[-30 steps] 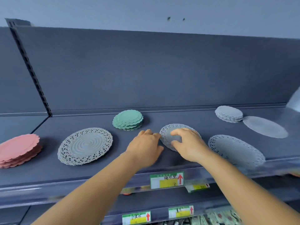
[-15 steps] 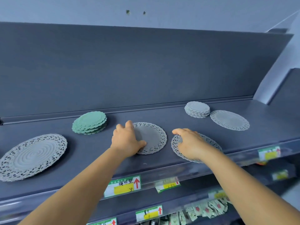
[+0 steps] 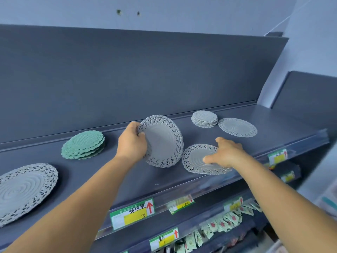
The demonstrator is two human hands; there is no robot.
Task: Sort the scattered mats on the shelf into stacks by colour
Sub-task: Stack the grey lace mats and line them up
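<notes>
Left hand (image 3: 131,143) gripping edge of a grey lace mat (image 3: 162,141) — fingers curled round its left rim, mat tilted up off the shelf (image 3: 145,178), lower edge near the surface. Right hand (image 3: 227,153) on a second grey lace mat (image 3: 196,159) lying flat near the front edge; fingers spread, fairly straight, thumb on top.

Green mat stack (image 3: 83,144) at 9 o'clock of the lifted mat, well apart. Small grey mat stack (image 3: 204,118) at 1 o'clock, single flat grey mat (image 3: 237,127) just beside it. Large grey lace mat (image 3: 23,190) far left, cut by frame. Nothing between hands and mats.

Price tag (image 3: 132,213) on shelf lip — handwritten "3", red arrow, characters not legible. Next tag (image 3: 181,204) blurred, possibly "1.50". Packets (image 3: 228,221) on lower shelf.
</notes>
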